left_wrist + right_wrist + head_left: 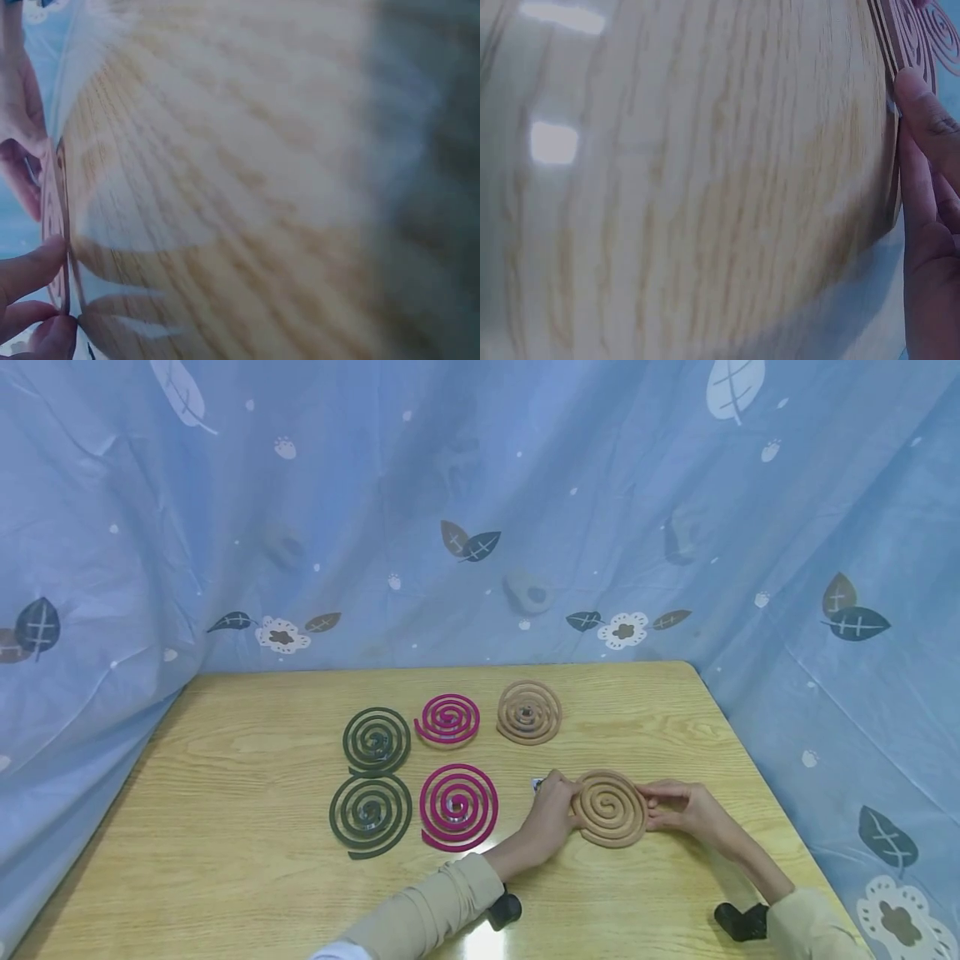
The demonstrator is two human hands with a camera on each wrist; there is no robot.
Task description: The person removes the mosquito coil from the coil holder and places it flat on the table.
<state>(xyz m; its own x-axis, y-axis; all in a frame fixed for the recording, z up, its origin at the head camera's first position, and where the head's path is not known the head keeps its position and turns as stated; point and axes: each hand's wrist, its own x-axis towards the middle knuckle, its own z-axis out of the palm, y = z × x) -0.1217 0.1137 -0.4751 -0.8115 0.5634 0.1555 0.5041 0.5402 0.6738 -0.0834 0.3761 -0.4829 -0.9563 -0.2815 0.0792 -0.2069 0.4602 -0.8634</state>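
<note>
A tan mosquito coil point(609, 807) lies between my two hands in the head view, just above or on the table; I cannot tell whether it touches. My left hand point(550, 817) pinches its left edge between thumb and fingers. At the right edge, my right hand point(684, 810) holds it with thumb and fingertips. In the left wrist view the coil point(54, 225) shows edge-on as a thin disc. The right wrist view shows my right thumb point(922, 97) on its rim. A small shiny piece point(537, 784) shows beside the left hand, mostly hidden.
Another tan coil point(528, 742) lies behind the held one. Two magenta coils, one behind point(450, 741) and one in front point(459, 846), lie to the left. Farther left are two dark green coils point(377, 710) point(408, 810), nearly touching. A blue curtain point(375, 527) borders the wooden table point(225, 827).
</note>
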